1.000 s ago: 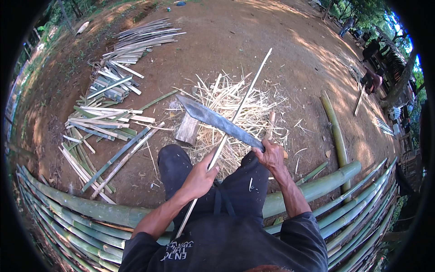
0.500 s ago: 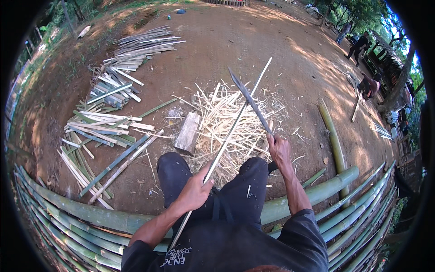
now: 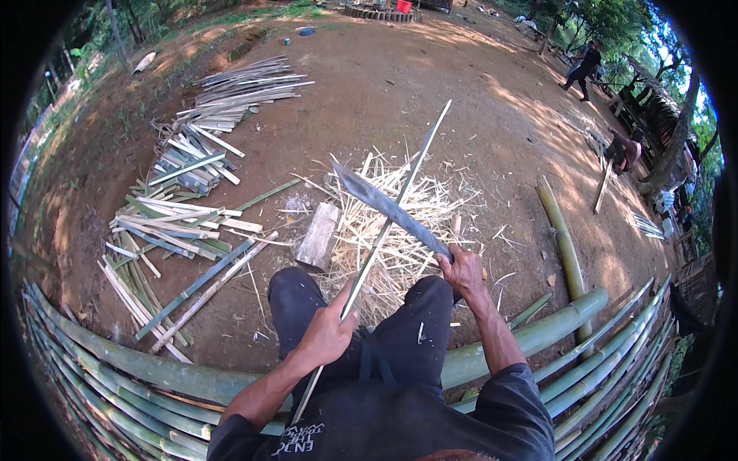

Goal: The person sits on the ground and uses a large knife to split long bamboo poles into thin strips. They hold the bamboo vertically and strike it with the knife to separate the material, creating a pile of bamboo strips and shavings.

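Observation:
My left hand (image 3: 326, 333) is closed around a long, thin bamboo strip (image 3: 416, 165) that slants from beside my waist up and away to the right. In my right hand (image 3: 463, 271) is the handle of a machete (image 3: 390, 211). Its broad dark blade points up and to the left, crossing the strip a little beyond my knees. Whether the edge bites into the strip I cannot tell. A heap of pale shavings (image 3: 361, 238) lies on the ground beneath the blade, and a short wooden block (image 3: 317, 237) rests at its left side.
Split bamboo strips (image 3: 184, 219) lie in piles along the left. Under me runs a thick green bamboo pole (image 3: 530, 332), with several more poles (image 3: 115, 399) behind it. Another pole (image 3: 565, 246) lies to the right. Two people (image 3: 588, 67) are at the far right.
The machete has swung left and its blade has turned flatter to view, crossing the strip nearer to me. My right hand has shifted slightly left and down. The left hand keeps its hold.

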A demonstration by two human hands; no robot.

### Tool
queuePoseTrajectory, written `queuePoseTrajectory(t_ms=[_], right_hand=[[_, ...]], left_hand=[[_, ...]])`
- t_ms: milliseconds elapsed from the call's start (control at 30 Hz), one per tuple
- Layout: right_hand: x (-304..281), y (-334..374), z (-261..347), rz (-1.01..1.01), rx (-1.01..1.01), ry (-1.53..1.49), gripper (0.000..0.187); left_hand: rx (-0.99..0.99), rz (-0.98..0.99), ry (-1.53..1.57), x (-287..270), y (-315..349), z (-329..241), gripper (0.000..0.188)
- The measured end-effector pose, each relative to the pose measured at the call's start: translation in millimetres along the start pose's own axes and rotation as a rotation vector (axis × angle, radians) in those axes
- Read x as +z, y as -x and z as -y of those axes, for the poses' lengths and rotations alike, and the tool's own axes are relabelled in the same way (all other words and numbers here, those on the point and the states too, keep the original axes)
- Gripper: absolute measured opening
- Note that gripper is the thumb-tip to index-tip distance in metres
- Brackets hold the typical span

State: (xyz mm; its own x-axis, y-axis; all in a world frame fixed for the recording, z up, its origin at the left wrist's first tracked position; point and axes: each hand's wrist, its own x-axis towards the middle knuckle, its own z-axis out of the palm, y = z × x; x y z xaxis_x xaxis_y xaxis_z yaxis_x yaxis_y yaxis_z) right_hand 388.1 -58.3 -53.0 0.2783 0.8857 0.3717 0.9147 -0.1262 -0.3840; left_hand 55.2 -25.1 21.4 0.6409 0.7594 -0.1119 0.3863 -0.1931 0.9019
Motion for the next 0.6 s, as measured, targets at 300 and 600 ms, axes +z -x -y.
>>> queuePoseTrajectory(t_ms=[300,600], right_hand=[[-2.5,-19.5,-6.8,0.013,0.050,0.060,0.060],[-21.8,-70.4,-53.1,-0.116,0.457,0.007,0.062]], left_hand=[[0.016,0.012,0.148,-0.8,9.6,4.1,0.059],[-0.292,0.265,0.539,-10.5,33.9,-11.8,0.059]])
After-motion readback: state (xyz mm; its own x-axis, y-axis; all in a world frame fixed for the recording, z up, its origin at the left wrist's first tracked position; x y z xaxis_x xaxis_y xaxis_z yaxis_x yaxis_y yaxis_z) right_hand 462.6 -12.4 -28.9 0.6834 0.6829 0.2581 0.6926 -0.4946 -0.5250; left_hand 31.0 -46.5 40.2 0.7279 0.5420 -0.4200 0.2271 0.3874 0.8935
